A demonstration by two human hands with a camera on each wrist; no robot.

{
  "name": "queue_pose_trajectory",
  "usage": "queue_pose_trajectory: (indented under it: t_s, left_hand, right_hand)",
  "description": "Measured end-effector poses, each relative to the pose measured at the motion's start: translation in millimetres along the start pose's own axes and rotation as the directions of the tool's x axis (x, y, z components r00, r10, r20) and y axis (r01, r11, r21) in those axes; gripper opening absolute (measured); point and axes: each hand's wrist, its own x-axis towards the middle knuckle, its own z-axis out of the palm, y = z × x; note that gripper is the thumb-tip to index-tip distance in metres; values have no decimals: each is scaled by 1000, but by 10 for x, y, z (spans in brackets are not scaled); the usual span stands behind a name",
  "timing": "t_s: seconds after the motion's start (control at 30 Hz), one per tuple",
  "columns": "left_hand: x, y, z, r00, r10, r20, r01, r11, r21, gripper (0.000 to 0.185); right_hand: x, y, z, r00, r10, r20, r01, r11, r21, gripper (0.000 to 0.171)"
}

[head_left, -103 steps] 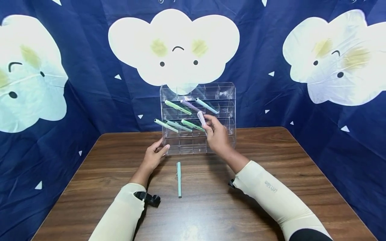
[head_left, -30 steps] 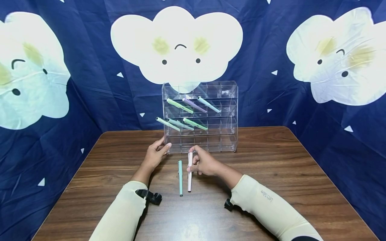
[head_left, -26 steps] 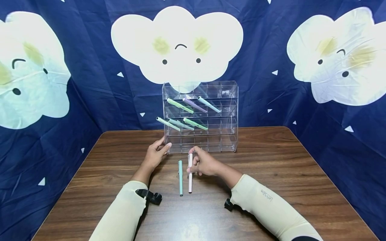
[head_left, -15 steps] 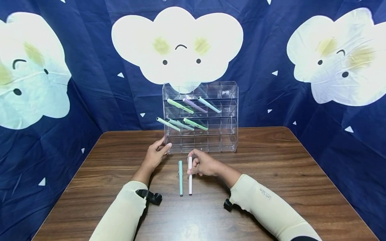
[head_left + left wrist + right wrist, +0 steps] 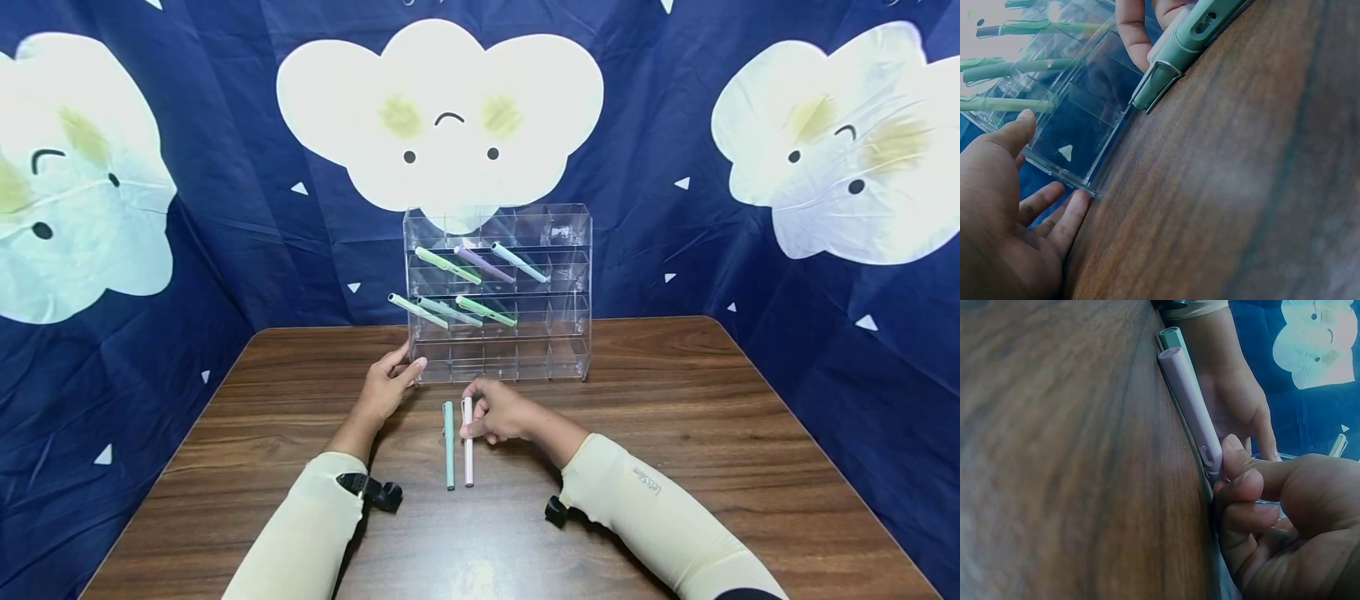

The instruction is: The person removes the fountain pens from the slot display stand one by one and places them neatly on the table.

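Right hand: the right hand pinches the far end of the pink pen between thumb and curled fingers, the pen lying flat on the bench.
Left hand: the left hand rests relaxed against the lower left corner of the clear rack, thumb up on its side wall, fingers straight along the base; it grasps nothing.
Pink pen: down on the wood, just beside the green pen and parallel to it, both lying lengthwise toward the person, in front of the rack.
Green pen: lying free, no hand on it.
Rack: upright at the back of the bench, six pens slanting out of its upper and middle rows; bottom row and right-hand columns show no pens.
Progress: judging by the layout, two pens lie out on the bench and six sit in the rack, so roughly a quarter is out; the pink one looks all but set down, with only the pinch to let go.
Backdrop: blue cloth with white clouds behind.
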Motion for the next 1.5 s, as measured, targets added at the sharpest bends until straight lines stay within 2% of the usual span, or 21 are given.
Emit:
queue_pose_trajectory:
  t_s: [0.4, 0.87, 1.23, 1.5]
  left_hand:
    - [9, -18, 2, 1000, 3, -2, -3, 1000, -1, 62]
    - [9, -6, 16, 1000, -12, 0, 12, 1000, -11, 62]
    - [-9, -10, -13, 1000, -22, -5, 22, 1000, -9, 62]
    - [-7, -2, -10, 1000, -31, 4, 31, 1000, -1, 62]
  right_hand:
    - [-3, 15, -20, 1000, -1, 14, 0, 1000, 12, 56]
    - [-47, -5, -33, 1000, 7, 21, -7, 1000, 16, 68]
    - [-98, -93, -96, 1000, -13, 15, 14, 998, -64, 72]
    - [-128, -196, -174, 997, -57, -44, 50, 989, -142, 68]
